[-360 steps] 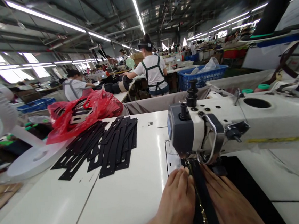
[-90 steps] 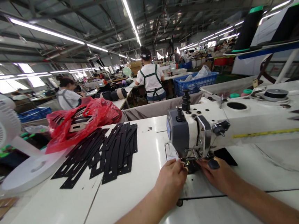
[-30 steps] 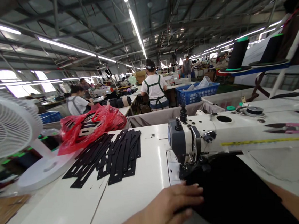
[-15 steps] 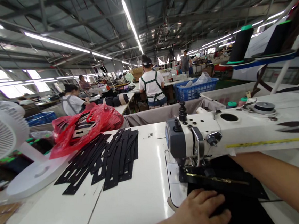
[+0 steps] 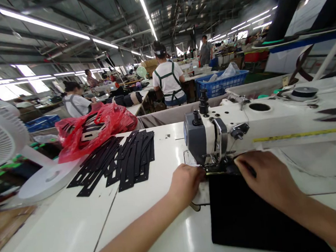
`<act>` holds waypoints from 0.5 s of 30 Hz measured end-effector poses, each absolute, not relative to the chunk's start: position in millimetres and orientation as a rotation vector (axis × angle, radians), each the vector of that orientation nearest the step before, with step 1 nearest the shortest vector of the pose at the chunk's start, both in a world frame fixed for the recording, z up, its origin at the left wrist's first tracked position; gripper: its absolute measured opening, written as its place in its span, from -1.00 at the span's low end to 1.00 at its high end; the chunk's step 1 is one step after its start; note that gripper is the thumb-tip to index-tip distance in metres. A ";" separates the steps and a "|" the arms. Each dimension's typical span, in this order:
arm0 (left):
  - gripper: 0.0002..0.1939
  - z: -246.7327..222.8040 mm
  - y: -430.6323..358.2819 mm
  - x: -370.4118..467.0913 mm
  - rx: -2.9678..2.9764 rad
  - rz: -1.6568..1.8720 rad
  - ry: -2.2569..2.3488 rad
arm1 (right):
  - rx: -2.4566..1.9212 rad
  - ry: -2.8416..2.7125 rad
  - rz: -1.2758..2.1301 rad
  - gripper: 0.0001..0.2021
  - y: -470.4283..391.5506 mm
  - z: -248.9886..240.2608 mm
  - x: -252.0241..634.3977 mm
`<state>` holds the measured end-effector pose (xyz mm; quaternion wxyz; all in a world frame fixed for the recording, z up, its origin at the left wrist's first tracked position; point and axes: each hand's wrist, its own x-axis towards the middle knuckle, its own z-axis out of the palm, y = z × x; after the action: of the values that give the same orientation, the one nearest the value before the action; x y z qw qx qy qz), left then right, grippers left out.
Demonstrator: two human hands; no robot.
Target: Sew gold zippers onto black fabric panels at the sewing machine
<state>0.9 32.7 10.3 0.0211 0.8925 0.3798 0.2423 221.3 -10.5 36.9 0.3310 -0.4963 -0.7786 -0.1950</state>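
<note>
I have the left hand curled beside the sewing machine; I can't tell its grip, but fingers straying inward could get pricked. The zipper runs along the far edge of the black cloth on the counter. The right hand pinches that cloth; pulling unevenly could pucker it.

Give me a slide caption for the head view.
Left hand and right hand at a sewing machine with black fabric, dark strips nearby.
</note>
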 end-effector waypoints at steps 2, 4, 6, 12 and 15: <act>-0.86 14.9 34.8 2.9 2.723 0.738 1.281 | -1.224 -2.174 -0.410 -0.74 -27.9 27.6 209.9; -0.86 18.9 36.2 4.0 2.705 0.717 1.317 | -1.213 -2.277 -0.311 -0.75 -36.9 16.9 198.1; -0.85 20.8 36.5 4.3 2.699 0.710 1.324 | -1.291 -2.293 -0.261 -0.74 -34.8 7.2 189.6; -0.88 14.1 29.7 6.0 2.734 0.767 1.264 | -1.318 -2.341 -0.210 -0.75 -15.7 -2.4 183.3; -0.88 7.1 23.9 7.2 2.803 0.784 1.141 | -1.286 -2.362 -0.209 -0.76 -17.1 -0.6 182.4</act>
<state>7.2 23.9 7.1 0.0075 0.8966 0.3650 0.2507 182.4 -17.1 -0.6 0.2203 -0.4649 -0.8542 -0.0757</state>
